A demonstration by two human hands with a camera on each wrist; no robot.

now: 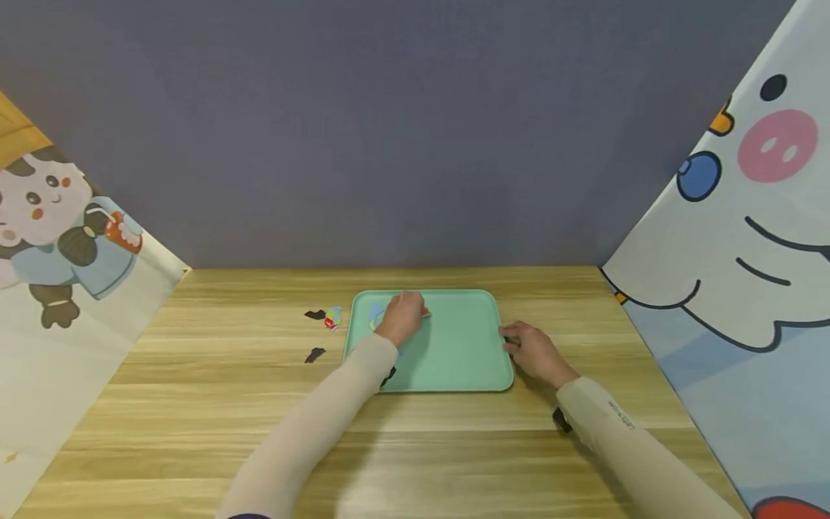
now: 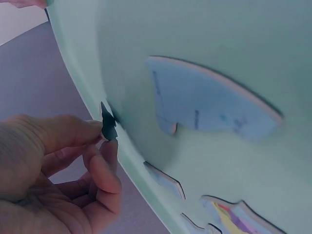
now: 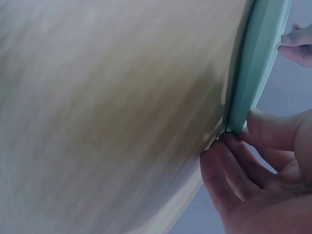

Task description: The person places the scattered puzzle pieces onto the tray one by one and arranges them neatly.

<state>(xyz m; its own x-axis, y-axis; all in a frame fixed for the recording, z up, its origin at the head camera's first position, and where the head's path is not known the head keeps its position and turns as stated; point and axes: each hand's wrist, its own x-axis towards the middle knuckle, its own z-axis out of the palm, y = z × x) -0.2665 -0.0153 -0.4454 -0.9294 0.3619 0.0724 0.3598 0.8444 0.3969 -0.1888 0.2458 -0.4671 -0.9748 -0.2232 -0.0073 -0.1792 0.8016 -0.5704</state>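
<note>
Pinched a puzzle piece [image 2: 108, 127] with left hand [image 1: 402, 317], apparently for control; gripped the tray [image 1: 463, 346] with right hand [image 1: 534, 353], likely for steadiness.

The left hand [image 1: 402, 317] partly hides the tray [image 1: 463, 346], and the sleeve lettering [image 1: 622, 415] is illegibly small.

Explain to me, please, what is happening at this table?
A person's left hand pinches a small flat piece at the green tray, while the right hand holds the tray's right edge. Several jigsaw-like pieces lie in the tray; a few loose pieces lie on the wooden table, left of it.
</note>
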